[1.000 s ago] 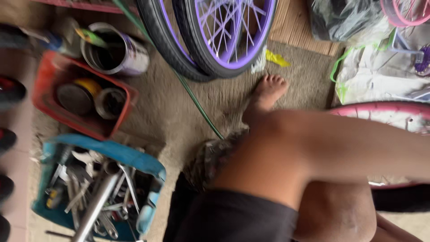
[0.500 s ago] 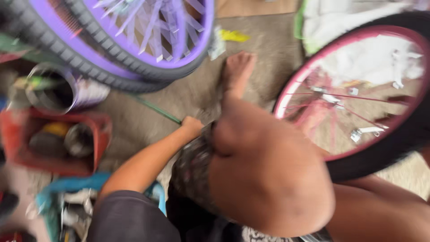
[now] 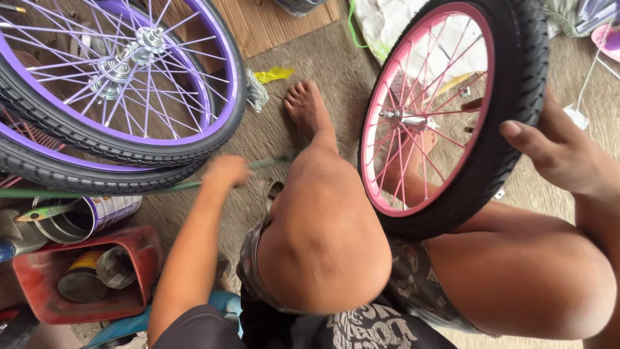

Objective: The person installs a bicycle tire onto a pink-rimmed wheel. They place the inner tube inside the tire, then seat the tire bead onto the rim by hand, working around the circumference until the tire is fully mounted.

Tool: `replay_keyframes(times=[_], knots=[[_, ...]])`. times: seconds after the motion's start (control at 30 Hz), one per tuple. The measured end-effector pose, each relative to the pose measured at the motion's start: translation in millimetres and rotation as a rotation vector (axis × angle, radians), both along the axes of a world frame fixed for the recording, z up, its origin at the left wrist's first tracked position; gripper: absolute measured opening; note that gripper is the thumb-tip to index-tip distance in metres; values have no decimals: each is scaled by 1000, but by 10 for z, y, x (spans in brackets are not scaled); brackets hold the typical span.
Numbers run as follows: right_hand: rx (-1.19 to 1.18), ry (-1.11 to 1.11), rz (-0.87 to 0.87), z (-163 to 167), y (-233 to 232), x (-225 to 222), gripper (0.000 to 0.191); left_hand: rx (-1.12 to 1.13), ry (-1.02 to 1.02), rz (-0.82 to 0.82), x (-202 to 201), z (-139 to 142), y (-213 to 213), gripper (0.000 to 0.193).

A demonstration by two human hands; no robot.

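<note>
We are sitting low on the floor, knees up. Largest thing in reach: the pink wheel, standing upright between our legs, its black tyre resting against the right thigh. Our right hand is closing over the tyre's outer edge, thumb on the tread, steadying it. To the far side of our left hand, two purple wheels are leaning together, overlapping. Below the left arm a red tray is holding small tins, with an open can just beyond it. Our left hand is curling shut around a thin green rod lying across the floor; the hand is blurred, so the grip is a reading.

Risks as we judge them: the wheel is being held at one point only, so it may roll or tip off the thigh; bare toes are lying near the rod's swing.
</note>
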State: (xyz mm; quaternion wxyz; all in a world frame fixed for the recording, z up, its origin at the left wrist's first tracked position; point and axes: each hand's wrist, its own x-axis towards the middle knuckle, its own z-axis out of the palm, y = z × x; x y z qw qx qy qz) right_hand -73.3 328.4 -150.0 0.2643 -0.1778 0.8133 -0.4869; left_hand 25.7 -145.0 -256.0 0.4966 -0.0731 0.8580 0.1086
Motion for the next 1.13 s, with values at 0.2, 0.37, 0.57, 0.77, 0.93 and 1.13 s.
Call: replay_keyframes(times=[0.2, 0.37, 0.57, 0.77, 0.93, 1.13], knots=[[-44, -63, 45, 44, 58, 70, 82, 132, 217, 358, 2, 78, -48, 41], [-111, -107, 42, 130, 5, 148, 83, 761, 470, 174, -471, 427, 483, 36], [-85, -129, -13, 184, 61, 115, 78, 932, 156, 31, -1406, 1005, 1445, 65], [-59, -201, -15, 129, 127, 119, 78, 1433, 145, 59, -1822, 1073, 1780, 89], [-138, -242, -33, 48, 172, 161, 79, 1283, -101, 79, -1781, 758, 1862, 80], [-88, -242, -112, -42, 165, 183, 91, 1281, -252, -56, -1620, 270, 1630, 77]])
